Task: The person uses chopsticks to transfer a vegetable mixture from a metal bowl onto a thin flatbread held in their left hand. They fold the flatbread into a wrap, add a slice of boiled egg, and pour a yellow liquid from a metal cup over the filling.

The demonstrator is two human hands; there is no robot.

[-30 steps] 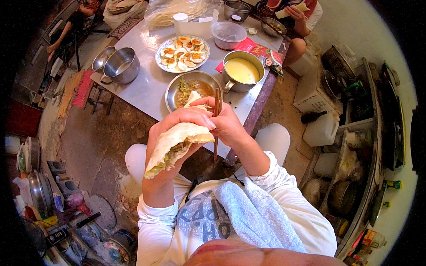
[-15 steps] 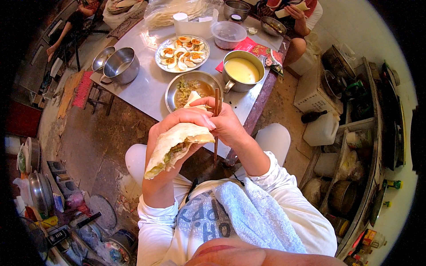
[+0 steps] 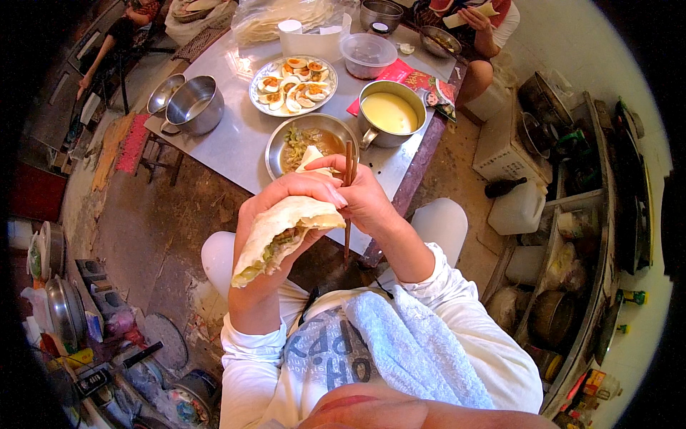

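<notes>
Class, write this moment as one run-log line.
Left hand: holds folded pale flatbread with green filling | Right hand: holds thin brown chopsticks | Beyond: round silver metal bowl, on grey metal table

A white jug (image 3: 514,216) and dark bottle (image 3: 504,188) at right — a pink strip (image 3: 133,146) at left.

Two chopsticks (image 3: 349,163), one egg plate (image 3: 255,98)

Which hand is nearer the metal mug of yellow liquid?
Right. The right hand, with chopsticks, is below the mug in the picture; the left hand, holding filled flatbread, is farther off, lower left.
</notes>
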